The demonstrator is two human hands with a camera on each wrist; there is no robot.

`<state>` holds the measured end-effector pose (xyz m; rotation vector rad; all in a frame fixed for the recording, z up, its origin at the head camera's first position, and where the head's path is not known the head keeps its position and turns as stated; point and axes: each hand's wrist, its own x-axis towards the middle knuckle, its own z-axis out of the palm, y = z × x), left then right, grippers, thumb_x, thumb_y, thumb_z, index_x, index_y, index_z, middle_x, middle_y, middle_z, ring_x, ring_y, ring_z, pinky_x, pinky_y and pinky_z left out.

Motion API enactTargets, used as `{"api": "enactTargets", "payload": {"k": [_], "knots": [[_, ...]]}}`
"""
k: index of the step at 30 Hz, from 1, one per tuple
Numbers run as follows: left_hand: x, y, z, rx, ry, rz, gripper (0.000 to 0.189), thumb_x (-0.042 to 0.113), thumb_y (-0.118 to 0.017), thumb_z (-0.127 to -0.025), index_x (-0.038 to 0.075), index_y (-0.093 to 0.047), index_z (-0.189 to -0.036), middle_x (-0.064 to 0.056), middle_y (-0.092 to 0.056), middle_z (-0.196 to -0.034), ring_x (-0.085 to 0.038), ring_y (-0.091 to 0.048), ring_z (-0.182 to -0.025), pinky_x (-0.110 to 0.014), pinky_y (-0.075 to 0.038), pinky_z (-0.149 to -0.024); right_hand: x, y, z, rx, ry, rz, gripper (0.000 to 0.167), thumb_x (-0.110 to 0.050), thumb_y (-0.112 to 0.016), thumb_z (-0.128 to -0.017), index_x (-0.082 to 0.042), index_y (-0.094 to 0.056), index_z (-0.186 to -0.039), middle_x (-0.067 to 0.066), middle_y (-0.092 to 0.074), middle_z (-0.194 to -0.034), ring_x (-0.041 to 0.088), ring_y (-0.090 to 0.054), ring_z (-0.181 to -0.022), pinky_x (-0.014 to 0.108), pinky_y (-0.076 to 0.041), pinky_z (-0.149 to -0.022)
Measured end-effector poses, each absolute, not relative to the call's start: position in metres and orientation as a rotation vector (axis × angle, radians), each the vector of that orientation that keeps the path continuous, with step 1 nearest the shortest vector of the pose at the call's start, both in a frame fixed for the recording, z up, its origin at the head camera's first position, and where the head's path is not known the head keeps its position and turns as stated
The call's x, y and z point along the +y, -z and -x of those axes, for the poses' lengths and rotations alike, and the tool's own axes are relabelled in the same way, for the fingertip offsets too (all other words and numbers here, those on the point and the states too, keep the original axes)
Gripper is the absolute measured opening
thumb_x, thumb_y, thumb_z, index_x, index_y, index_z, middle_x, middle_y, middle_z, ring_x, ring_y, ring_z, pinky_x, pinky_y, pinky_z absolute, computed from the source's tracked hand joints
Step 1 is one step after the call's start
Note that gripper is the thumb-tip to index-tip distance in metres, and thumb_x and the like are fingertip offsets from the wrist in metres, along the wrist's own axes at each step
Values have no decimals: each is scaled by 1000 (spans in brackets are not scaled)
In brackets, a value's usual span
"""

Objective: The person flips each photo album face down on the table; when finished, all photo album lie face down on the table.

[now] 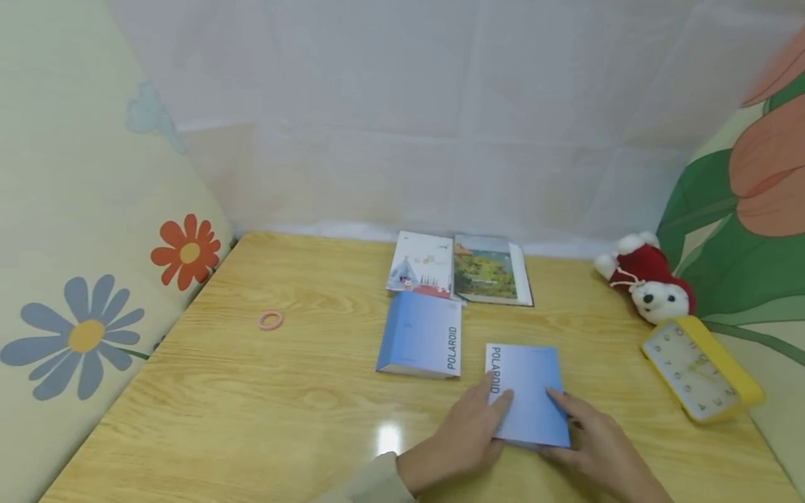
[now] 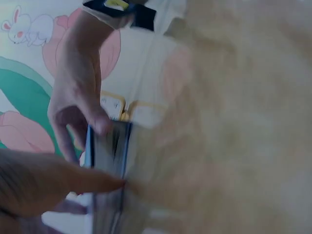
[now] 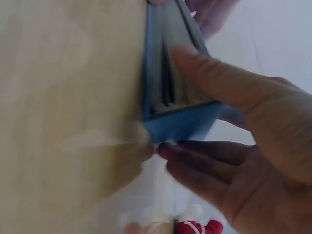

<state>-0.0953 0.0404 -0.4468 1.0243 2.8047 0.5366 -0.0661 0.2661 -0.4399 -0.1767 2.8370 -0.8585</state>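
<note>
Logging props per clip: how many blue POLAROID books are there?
2. One POLAROID book is on the table; the other POLAROID book is held between the left hand and right hand. Any underneath would be hidden.

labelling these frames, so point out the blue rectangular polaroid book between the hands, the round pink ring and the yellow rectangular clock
Blue rectangular Polaroid book [image 1: 530, 399]: head view, middle of its upper cover
Round pink ring [image 1: 270, 327]: head view, near edge of its band
Yellow rectangular clock [image 1: 694, 370]: head view, middle of its dial
</note>
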Motion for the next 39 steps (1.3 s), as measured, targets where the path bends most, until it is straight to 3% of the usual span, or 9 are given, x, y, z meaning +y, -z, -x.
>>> {"api": "enactTargets", "payload": {"k": [5,9,12,20,27,33,39], "knots": [[24,431,115,2760,-519,-1012,86,32,-85,-73,14,-46,-148,-20,-41,-150,-34,-40,-136,-45,-37,-111,268,421,74,2878,862,327,103,-55,-84,-68,-3,-44,-148,30,-44,-145,54,-40,-131,69,-35,-102],[-3,413,136,2752,-663,-829,91,30,-86,-73,15,-42,-151,-21,-32,-156,-37,-30,-143,-52,-30,-114,249,406,90,2956,867,368,102,-55,-81,-73,-7,-38,-153,32,-34,-151,56,-33,-134,73,-31,-101],[-27,405,154,2778,-786,-725,92,27,-87,-73,14,-41,-151,-24,-28,-156,-41,-27,-143,-57,-30,-112,225,401,110,2933,926,395,102,-51,-80,-77,-10,-31,-156,34,-24,-155,56,-26,-138,74,-28,-102],[-68,409,180,2890,-902,-642,110,31,-96,-60,3,-39,-150,-33,-23,-155,-49,-24,-141,-63,-30,-109,165,412,161,2852,973,519,106,-49,-83,-76,-13,-26,-158,32,-12,-159,53,-23,-140,71,-30,-105],[-80,429,185,2854,-964,-549,130,19,-99,-51,7,-26,-157,-31,-13,-158,-48,-19,-143,-61,-29,-111,137,427,180,2810,909,521,110,-43,-87,-73,-11,-25,-158,32,-8,-159,50,-16,-144,64,-28,-110],[-82,440,184,2806,-950,-561,135,20,-98,-53,5,-15,-159,-32,-3,-160,-49,-12,-145,-59,-28,-112,126,432,179,2789,884,474,113,-44,-90,-68,-14,-27,-158,28,-8,-161,47,-18,-144,63,-29,-111],[-83,443,184,2745,-1026,-485,127,10,-93,-61,0,-11,-158,-39,-5,-156,-53,-13,-143,-58,-27,-113,118,435,181,2794,824,486,109,-45,-89,-69,-9,-32,-155,26,-11,-161,44,-15,-146,58,-23,-115]]}}
